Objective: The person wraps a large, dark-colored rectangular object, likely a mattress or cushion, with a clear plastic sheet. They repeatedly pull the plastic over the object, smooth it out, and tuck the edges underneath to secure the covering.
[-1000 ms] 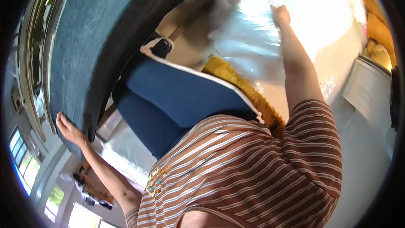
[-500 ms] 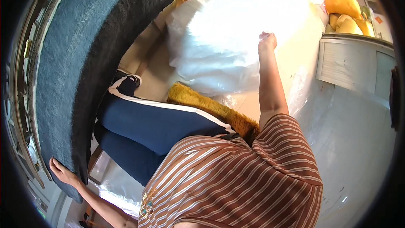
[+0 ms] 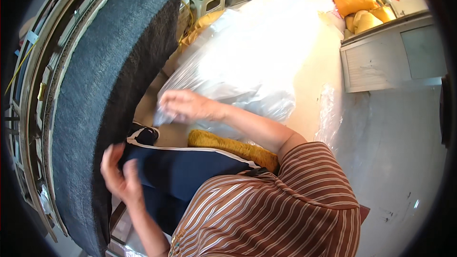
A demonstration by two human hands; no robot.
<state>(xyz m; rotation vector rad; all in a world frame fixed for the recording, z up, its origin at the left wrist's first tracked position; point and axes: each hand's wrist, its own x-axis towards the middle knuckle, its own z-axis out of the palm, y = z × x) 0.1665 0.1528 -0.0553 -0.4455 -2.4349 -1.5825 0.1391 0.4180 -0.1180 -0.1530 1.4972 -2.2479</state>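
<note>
While the right hand point(image 3: 187, 106) pinches plastic sheeting point(image 3: 250, 52) slanting lengthwise up and rightward, the left hand point(image 3: 124, 179) is loosely spread.

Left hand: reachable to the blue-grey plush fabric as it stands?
Looks like yes: the left hand is at the near side of the blue-grey plush fabric, fingers apart, nothing visible blocking it. Whether it already touches isn't clear.

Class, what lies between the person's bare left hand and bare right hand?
In the head view, a white-striped navy trouser leg and a dark shoe show between the left hand and the right hand, lower than both.
</note>
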